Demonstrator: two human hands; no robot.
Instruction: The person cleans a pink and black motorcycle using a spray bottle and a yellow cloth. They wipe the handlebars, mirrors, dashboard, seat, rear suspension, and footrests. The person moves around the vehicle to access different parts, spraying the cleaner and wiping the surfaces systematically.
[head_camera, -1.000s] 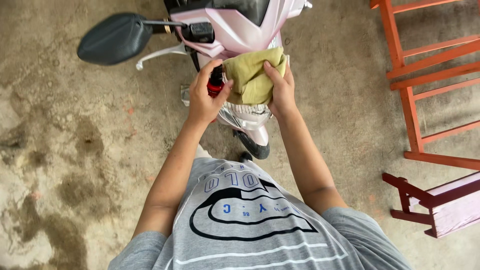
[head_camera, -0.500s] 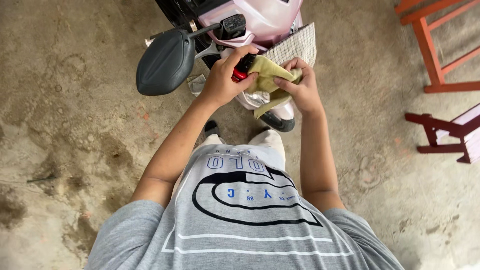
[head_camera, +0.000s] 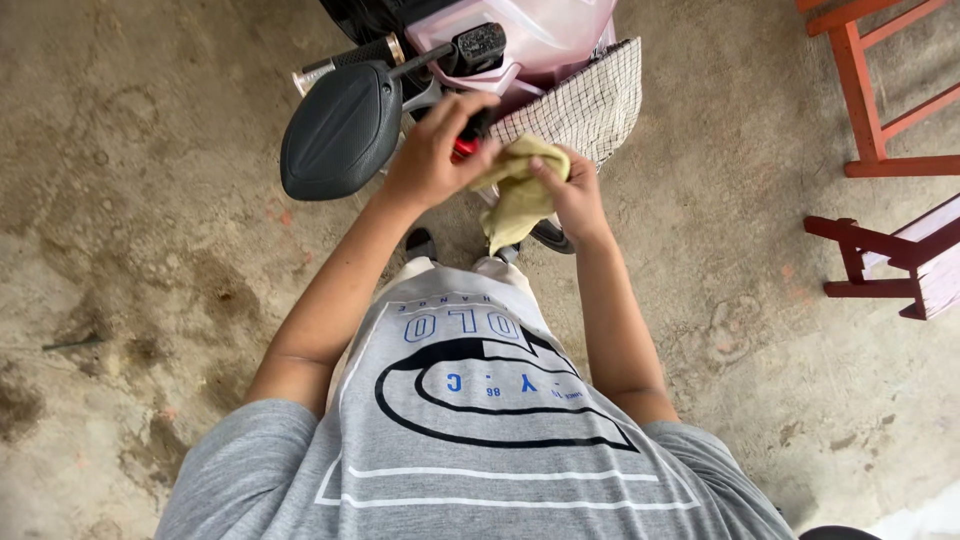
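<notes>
Yellow-green cloth (head_camera: 520, 195) between both hands; black oval mirror (head_camera: 340, 130) at nine o'clock, checkered fabric (head_camera: 590, 95) at one o'clock.

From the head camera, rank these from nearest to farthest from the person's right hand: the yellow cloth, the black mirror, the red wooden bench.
1. Yellow cloth: held in the right hand.
2. Black mirror: off to the left, past the left hand.
3. Red wooden bench: far to the right, on the concrete floor.

Yellow-green rag (head_camera: 520, 195) — checked cloth (head_camera: 590, 100).
</notes>
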